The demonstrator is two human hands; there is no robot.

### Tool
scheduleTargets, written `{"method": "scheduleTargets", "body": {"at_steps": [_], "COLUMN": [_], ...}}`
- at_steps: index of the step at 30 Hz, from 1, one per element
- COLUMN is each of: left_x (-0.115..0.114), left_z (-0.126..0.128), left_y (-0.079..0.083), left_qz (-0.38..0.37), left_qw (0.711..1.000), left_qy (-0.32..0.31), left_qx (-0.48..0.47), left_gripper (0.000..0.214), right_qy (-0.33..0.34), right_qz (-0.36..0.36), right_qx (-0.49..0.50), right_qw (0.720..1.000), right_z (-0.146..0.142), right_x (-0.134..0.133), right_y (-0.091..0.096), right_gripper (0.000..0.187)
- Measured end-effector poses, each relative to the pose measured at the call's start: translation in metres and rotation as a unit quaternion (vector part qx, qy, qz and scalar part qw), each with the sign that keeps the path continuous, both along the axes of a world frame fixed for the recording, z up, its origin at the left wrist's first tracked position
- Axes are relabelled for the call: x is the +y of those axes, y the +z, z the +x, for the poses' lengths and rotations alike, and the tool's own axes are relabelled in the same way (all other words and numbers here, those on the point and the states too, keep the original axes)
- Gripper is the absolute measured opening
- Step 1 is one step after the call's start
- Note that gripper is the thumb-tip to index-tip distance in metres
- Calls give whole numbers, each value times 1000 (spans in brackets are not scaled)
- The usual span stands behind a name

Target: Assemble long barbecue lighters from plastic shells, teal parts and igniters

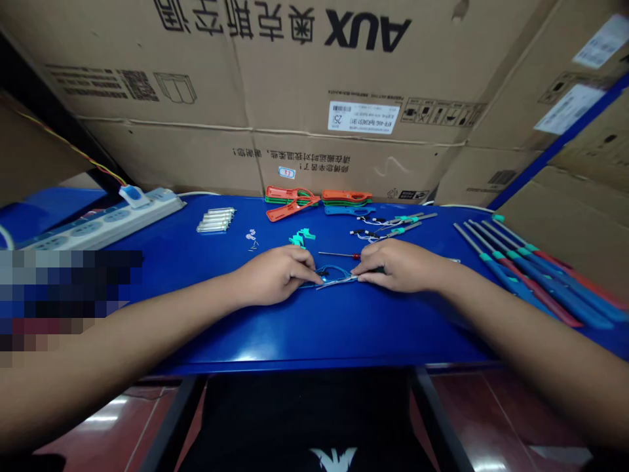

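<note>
My left hand (276,274) and my right hand (399,265) rest on the blue table (304,328), fingertips facing each other. Between them lies a thin metal rod with a loop of blue wire (337,275). Both hands pinch this piece, the left at its left end, the right at its right end. A small red-handled pin (339,254) lies just behind it. Teal plastic clips (301,237) sit behind my left hand.
A white power strip (98,219) lies at far left, metal tubes (216,220) beside it. Orange, green and blue plastic tools (319,200) sit at the back. Long blue and red probes (531,275) lie at right, finished wired rods (393,226) behind. Cardboard boxes (314,98) wall the back.
</note>
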State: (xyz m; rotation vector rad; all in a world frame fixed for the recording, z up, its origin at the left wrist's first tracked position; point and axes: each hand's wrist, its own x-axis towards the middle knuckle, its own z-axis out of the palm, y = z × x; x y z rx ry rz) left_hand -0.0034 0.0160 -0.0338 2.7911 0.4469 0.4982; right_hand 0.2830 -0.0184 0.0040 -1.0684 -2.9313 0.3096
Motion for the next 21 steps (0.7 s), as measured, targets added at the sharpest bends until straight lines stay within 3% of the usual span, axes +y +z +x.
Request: {"method": "scheduleTargets", "body": {"at_steps": [3, 7, 10, 12, 17, 19, 21], "left_x": [-3, -7, -5, 1, 19, 20, 15], "left_z": [-2, -6, -11, -15, -29, -30, -28], "left_y": [3, 8, 13, 18, 31, 33, 33], "left_qz": [-1, -4, -11, -23, 2, 16, 27], "left_qw": [1000, 1000, 1000, 1000, 988, 989, 995], "left_qy": [-11, -14, -15, 0, 135, 125, 73], "left_qx": [4, 11, 8, -13, -80, -83, -64], "left_gripper": [37, 39, 34, 29, 22, 21, 21], "right_qy": [3, -109, -201, -223, -193, -161, -98], "right_qz": [-2, 110, 172, 161, 102, 86, 38], "right_qx": [-68, -45, -25, -34, -28, 13, 59], "right_qw": [998, 987, 964, 961, 976, 983, 993], "right_z": [-7, -11, -2, 8, 22, 21, 16], "right_x": [5, 19, 32, 37, 32, 25, 16], "right_y": [25, 49, 46, 37, 26, 29, 32], "right_gripper": [32, 39, 35, 34, 31, 28, 25]}}
